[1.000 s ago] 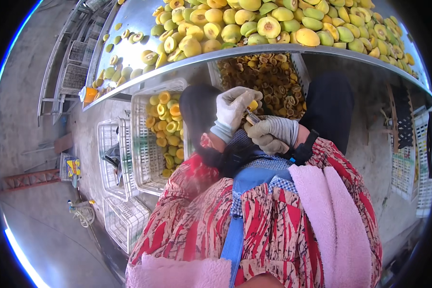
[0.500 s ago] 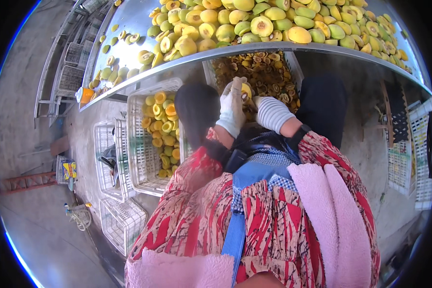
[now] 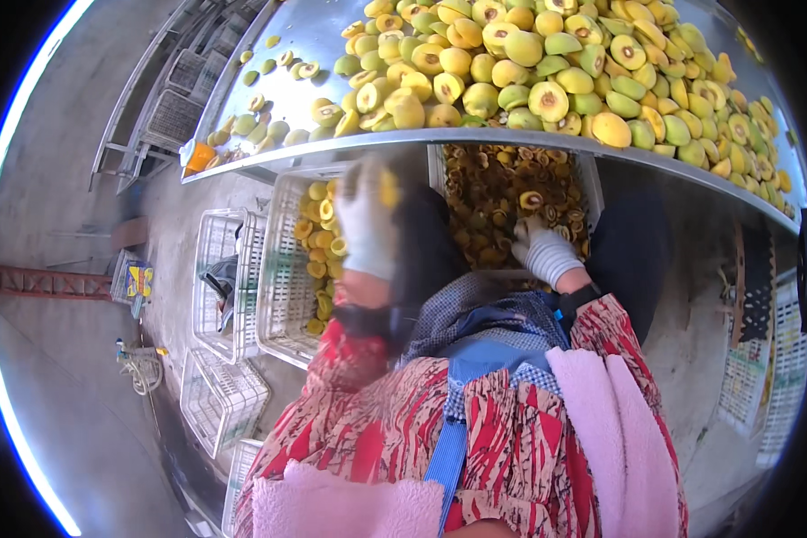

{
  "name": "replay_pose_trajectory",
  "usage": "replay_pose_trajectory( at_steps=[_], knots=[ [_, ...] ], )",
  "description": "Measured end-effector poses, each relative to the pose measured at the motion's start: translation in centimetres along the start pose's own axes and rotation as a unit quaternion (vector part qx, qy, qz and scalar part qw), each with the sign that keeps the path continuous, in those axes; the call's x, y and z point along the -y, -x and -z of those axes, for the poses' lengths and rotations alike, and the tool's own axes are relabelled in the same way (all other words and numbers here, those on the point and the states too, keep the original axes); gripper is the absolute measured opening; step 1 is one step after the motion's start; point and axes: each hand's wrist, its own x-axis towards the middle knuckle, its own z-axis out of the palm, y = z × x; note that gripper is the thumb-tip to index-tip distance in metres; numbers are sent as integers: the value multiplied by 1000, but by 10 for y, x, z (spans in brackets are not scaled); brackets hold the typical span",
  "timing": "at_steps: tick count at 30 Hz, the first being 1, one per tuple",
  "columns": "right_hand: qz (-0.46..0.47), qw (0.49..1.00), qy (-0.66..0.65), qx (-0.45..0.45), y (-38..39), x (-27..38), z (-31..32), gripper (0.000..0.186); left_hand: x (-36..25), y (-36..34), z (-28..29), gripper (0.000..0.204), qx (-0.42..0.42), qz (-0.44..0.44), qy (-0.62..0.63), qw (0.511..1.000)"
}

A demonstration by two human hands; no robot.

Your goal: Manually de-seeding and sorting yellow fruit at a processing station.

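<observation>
My left hand [image 3: 368, 224], gloved in white and smeared by motion, is raised by the right edge of a white plastic crate [image 3: 282, 255]. A yellow peach half [image 3: 389, 188] shows at its fingers. Pitted yellow peach halves [image 3: 317, 264] lie in that crate. My right hand [image 3: 549, 253], in a striped white glove, hangs over a crate [image 3: 594, 186] of brown pits and scraps [image 3: 489, 193]. Its fingers are curled, and whatever they hold is hidden. Just beyond its fingertips is a round cut piece with a brown centre [image 3: 531, 200].
A metal table [image 3: 323, 147] carries a large heap of halved peaches [image 3: 511, 72], some with pits showing. More white crates [image 3: 211, 305] stand on the floor at left, one holding dark cloth. Further crates [image 3: 744, 381] are at right. My knees flank the scrap crate.
My hands were together around a peach half; now they are apart. The left has moved left with the yellow piece, the right lies over the scraps. The view has shifted too.
</observation>
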Motion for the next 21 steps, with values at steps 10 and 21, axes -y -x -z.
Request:
replay_pose_trajectory(
  at_steps=[10, 21],
  knots=[
    [80, 994, -10, 75, -28, -6, -44, 44, -21, -114, -42, 56, 136, 16, -409, 902],
    [37, 714, -694, 77, 1, 34, 52, 33, -77, -47, -54, 42, 216, -309, -96, 921]
  ],
)
